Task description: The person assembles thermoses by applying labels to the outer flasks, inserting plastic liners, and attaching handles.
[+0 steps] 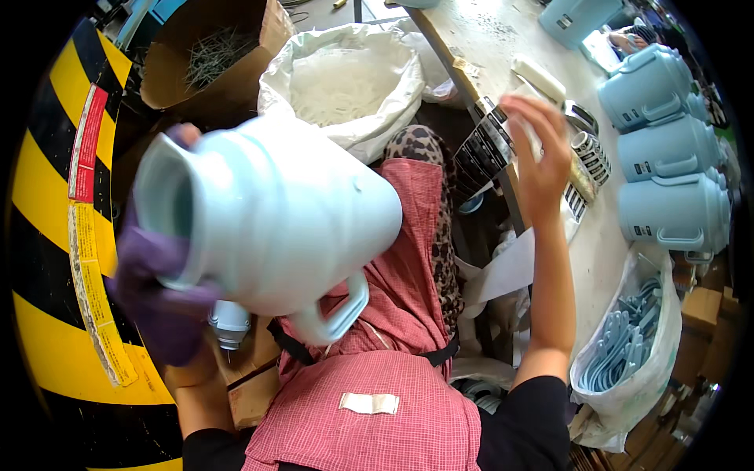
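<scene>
My left hand (163, 294), in a purple glove, grips the rim end of a light blue jug (302, 208). The jug lies tilted on its side above my lap, its open mouth toward the left and its handle (334, 315) hanging low; motion blurs its outline. Bare and raised, my right hand (542, 153) is over the edge of the table, fingers stretched and somewhat apart, with nothing plainly in them. Close by it are a strip of black labels (484, 149) on white backing (503, 271) and a patterned roll (591, 155).
Finished-looking blue jugs (667, 212) stand along the right of the table (471, 23). A sack of blue handles (628, 337) hangs at its side. Ahead are a white sack (345, 86) and a carton of metal pins (220, 55). A yellow-black striped surface (47, 259) borders the left.
</scene>
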A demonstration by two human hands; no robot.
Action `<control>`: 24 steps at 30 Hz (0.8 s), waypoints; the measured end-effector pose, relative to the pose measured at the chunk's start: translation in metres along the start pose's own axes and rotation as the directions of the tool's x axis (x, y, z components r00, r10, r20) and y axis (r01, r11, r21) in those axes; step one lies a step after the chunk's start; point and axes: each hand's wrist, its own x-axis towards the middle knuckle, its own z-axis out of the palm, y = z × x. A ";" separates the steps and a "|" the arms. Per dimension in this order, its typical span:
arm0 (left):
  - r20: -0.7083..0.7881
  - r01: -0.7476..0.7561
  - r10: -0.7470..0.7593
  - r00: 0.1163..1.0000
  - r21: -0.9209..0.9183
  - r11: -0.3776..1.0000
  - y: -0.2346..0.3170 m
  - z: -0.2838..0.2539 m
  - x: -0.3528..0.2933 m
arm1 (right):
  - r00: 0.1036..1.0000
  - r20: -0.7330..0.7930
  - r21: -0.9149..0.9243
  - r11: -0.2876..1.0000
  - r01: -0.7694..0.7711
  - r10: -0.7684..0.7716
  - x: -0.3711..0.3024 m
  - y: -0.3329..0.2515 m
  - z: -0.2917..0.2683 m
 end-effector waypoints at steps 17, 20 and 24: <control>0.498 0.359 -0.459 0.735 0.287 0.888 -0.215 0.084 0.153 | 0.881 -0.069 -0.603 0.684 -0.411 0.468 -0.052 0.152 0.049; 0.341 0.132 -0.238 0.910 0.306 0.943 -0.259 0.068 0.152 | 0.914 -0.051 -0.631 0.696 -0.343 0.403 -0.050 0.145 0.050; 0.202 0.274 -0.245 0.948 -0.133 0.952 -0.249 0.054 0.123 | 0.893 -0.063 -0.626 0.680 -0.383 0.445 -0.056 0.143 0.049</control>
